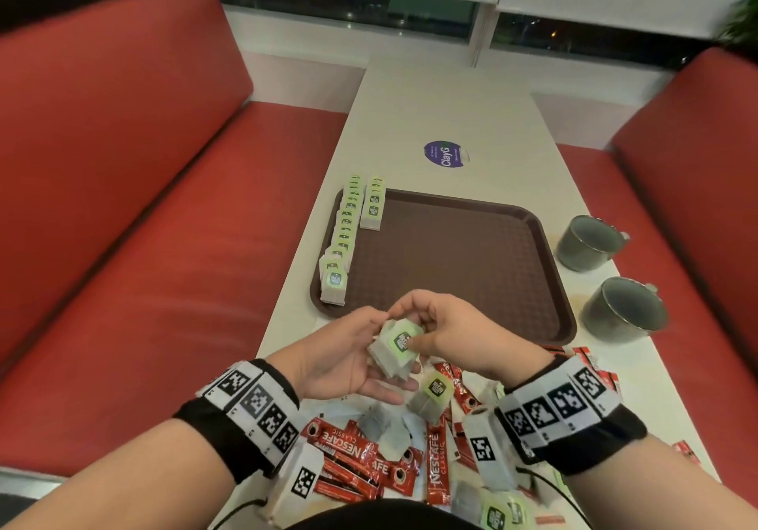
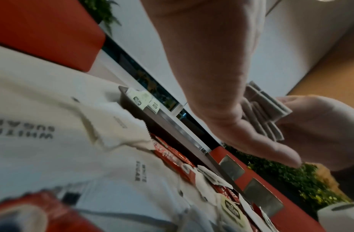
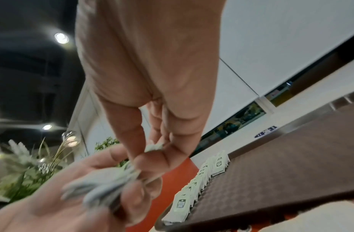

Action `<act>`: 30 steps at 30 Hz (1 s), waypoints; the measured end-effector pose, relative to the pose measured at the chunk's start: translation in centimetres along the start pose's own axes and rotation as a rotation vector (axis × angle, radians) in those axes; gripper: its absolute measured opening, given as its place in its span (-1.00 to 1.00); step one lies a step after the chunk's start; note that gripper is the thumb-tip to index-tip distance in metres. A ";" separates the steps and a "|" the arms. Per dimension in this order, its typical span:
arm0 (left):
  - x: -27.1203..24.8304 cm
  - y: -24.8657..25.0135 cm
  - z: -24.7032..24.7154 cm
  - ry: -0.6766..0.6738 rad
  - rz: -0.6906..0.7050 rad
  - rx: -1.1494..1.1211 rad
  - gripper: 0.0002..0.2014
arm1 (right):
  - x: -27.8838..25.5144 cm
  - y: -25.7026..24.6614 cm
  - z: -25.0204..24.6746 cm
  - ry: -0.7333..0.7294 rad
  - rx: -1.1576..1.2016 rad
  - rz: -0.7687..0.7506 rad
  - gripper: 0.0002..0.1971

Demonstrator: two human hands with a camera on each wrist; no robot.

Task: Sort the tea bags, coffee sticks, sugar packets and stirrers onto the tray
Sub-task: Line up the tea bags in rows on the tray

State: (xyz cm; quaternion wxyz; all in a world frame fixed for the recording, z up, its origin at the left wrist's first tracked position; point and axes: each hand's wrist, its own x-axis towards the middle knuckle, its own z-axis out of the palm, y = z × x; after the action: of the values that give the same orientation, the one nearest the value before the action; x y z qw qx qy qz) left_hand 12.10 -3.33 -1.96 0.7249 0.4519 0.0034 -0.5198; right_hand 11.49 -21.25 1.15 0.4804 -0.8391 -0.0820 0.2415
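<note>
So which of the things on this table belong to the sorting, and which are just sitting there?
Part of the job:
- brown tray
- rows of tea bags on the tray
- stack of tea bags held in both hands
- Nescafe coffee sticks
- white sugar packets

Just lying about:
- two metal mugs
- round purple sticker

Tea bags [image 1: 394,350] between both hands [image 1: 393,337]

You are looking at a dark brown plastic tray [image 1: 471,259] with a woven grid texture, pale green-tagged grey paper tea bags [image 1: 348,226], red foil coffee sticks [image 1: 352,447] with white lettering, and black-and-white checkered wristbands [image 1: 250,398].
</note>
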 end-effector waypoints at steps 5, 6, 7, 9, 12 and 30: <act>0.2 -0.3 -0.6 0.129 0.129 -0.064 -0.69 | 0.9 0.5 0.8 0.329 -0.084 -0.002 -0.69; 0.4 -0.3 -0.7 0.161 0.167 -0.037 -0.67 | 1.0 0.6 0.9 0.358 -0.089 0.011 -0.71; 0.5 -0.3 -0.7 0.189 0.200 0.010 -0.66 | 1.2 0.7 1.0 0.360 -0.098 0.021 -0.73; 0.7 -0.2 -0.6 0.243 0.242 0.114 -0.66 | 1.6 0.8 1.2 0.331 -0.087 0.026 -0.79; 1.0 -0.2 -0.5 0.305 0.280 0.182 -0.64 | 2.1 0.9 1.4 0.357 -0.005 0.025 -0.83; 0.3 1.0 -4.6 0.546 0.395 0.000 -0.59 | 12.8 -1.1 -5.4 0.411 0.191 0.048 -0.85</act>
State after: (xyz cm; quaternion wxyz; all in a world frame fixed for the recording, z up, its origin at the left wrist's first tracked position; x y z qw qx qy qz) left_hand 15.15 -0.46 -4.18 0.7839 0.5664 0.1100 -0.2292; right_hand 25.28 -20.09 0.16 0.5584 -0.8231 0.0608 0.0837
